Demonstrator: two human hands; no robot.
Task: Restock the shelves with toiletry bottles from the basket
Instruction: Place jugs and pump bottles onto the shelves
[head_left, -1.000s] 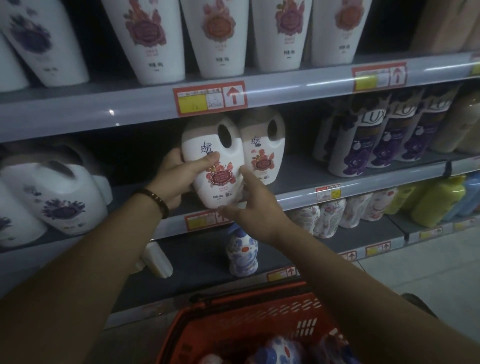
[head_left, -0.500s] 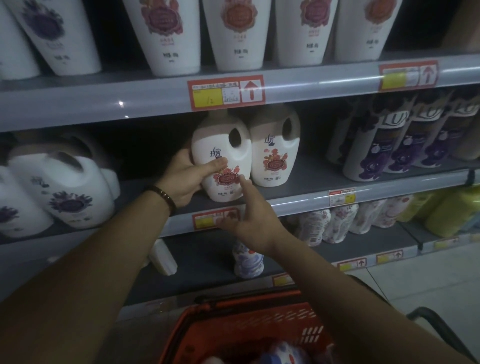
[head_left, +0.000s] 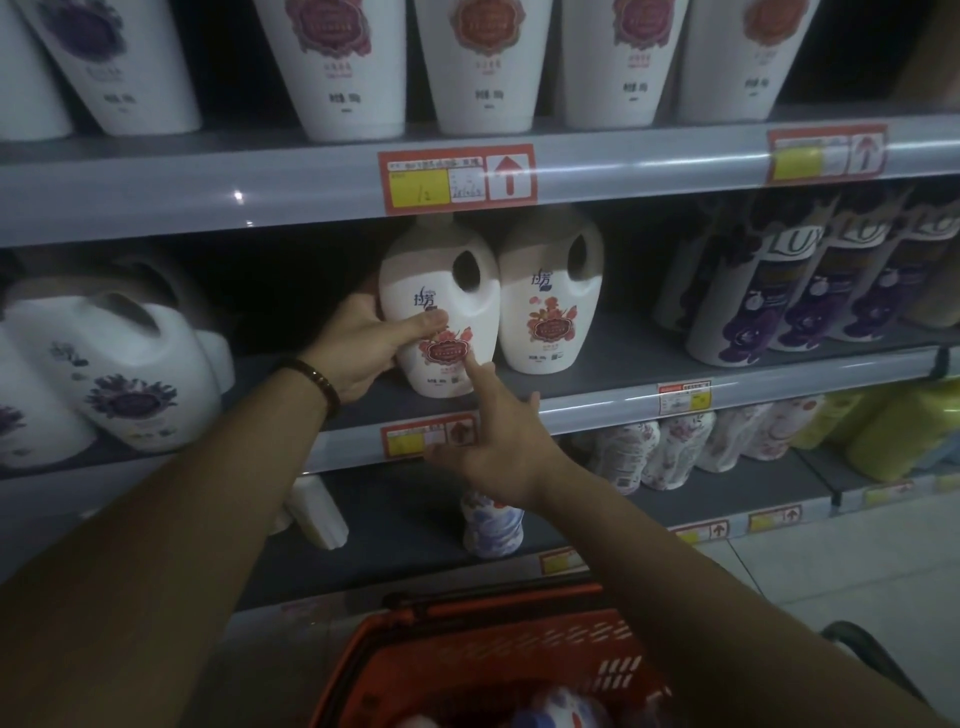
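A white bottle with a red flower label stands on the middle shelf. My left hand grips its left side, thumb across the label. My right hand reaches up with the index finger straight, its tip touching the bottle's lower front. A twin bottle stands right beside it. The orange basket sits at the bottom of the view, with bottles partly visible inside.
Large white jugs fill the middle shelf's left; purple bottles stand at the right. Tall white bottles line the top shelf. On the lower shelf stand a blue-white bottle, floral packs and yellow bottles.
The bottle has gone further back onto the middle shelf and stands upright beside its twin. My right hand stays at its lower front.
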